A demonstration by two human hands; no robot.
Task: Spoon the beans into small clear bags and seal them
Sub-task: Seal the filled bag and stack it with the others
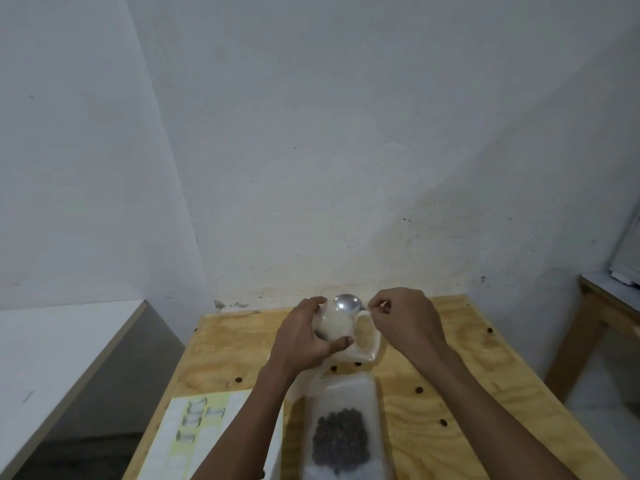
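Observation:
My left hand (pixel 304 336) grips a small clear bag (pixel 334 325) and holds it above the far part of the wooden table (pixel 433 358). My right hand (pixel 403 318) pinches the handle of a metal spoon (pixel 347 303), whose bowl sits at the mouth of the bag. The bowl looks empty. Dark brown beans (pixel 340 436) lie in a pile in a white tray (pixel 341 386) near the front edge, between my forearms. More clear bags (pixel 365 344) lie flat under my hands.
A yellow and white printed sheet (pixel 194 431) lies at the front left of the table. Loose beans (pixel 419 389) are scattered on the wood. A white counter (pixel 52 341) stands to the left, another wooden table (pixel 599 306) to the right, a white wall behind.

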